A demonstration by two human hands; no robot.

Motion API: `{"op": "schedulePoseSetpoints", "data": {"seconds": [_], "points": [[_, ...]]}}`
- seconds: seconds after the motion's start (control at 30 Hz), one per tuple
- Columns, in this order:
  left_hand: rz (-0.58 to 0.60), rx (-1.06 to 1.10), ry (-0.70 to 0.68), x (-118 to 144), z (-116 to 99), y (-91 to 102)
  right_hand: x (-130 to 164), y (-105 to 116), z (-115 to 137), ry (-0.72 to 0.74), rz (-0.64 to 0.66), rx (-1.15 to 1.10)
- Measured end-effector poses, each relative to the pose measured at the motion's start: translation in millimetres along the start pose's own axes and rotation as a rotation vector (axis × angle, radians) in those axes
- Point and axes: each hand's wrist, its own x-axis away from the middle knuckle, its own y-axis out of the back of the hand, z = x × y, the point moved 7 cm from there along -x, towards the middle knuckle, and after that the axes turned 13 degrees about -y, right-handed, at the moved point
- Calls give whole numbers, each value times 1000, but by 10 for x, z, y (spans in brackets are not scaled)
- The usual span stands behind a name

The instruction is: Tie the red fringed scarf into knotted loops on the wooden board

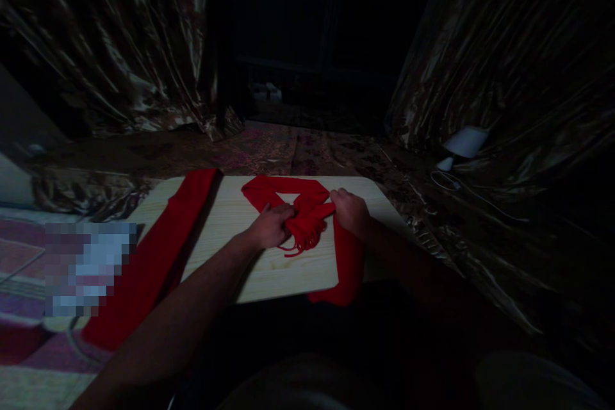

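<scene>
A red scarf [307, 218] is laid on the pale worktop [230, 218], looped near the far edge. Its bunched, fringed middle is pinched by the left hand [271, 227] and the right hand [350, 211], both closed on the cloth. A second red strip [158, 250] is draped over the worktop's left side.

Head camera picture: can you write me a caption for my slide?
Two hands, left hand and right hand, grip a red fringed scarf on a pale wooden board.
</scene>
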Motion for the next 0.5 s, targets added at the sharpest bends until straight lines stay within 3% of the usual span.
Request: {"op": "schedulePoseSetpoints", "data": {"seconds": [0.17, 0.23, 0.3, 0.4, 0.5], "points": [[13, -4, -13, 7, -4, 3, -40, -335, -306, -79, 444, -13], [17, 3, -12, 7, -9, 8, -21, -360, -404, -90, 500, 22], [18, 9, -3, 1, -11, 10, -21, -237, -476, -100, 361, 93], [22, -1, 12, -12, -13, 1, 0, 58, -492, -70, 24, 213], [27, -11, 15, -17, -8, -21, -5, 184, -554, -81, -105, 263]]}}
